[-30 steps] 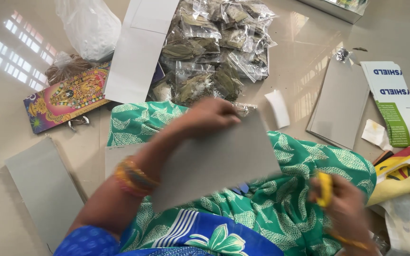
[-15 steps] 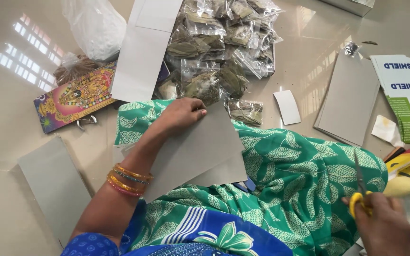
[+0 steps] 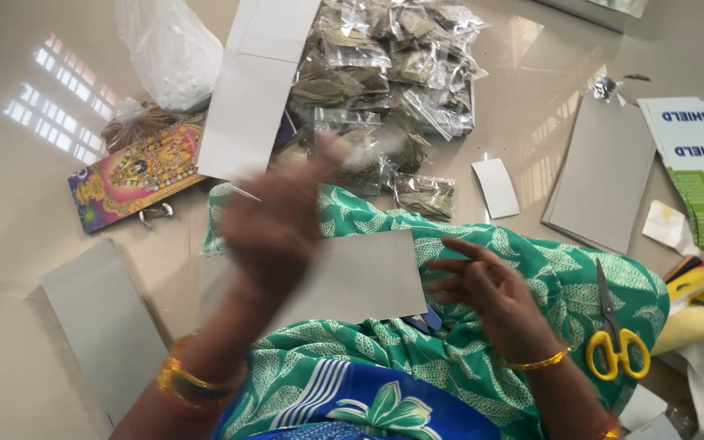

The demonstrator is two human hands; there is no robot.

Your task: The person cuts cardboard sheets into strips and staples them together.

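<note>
Grey card [image 3: 352, 277] lies flat across the lap on the green cloth [image 3: 531, 269], no hand pinning it now.

Head view: left hand [image 3: 275, 224] has lifted off the card and hangs above its left end, motion-blurred, fingers loosely spread, nothing in them. Half a second back it pressed the card down. Right hand [image 3: 490, 289] has let go of the yellow scissors [image 3: 613, 334]; these rest on the cloth by the right knee, blades shut. That hand hovers just right of the card's edge, fingers open, empty.

Judgement: cutting is paused; both hands are free to reposition or pick up the card.

Around: packet pile [image 3: 385, 73] ahead, a small white slip [image 3: 496, 187], more grey sheets [image 3: 600, 175] right.
</note>
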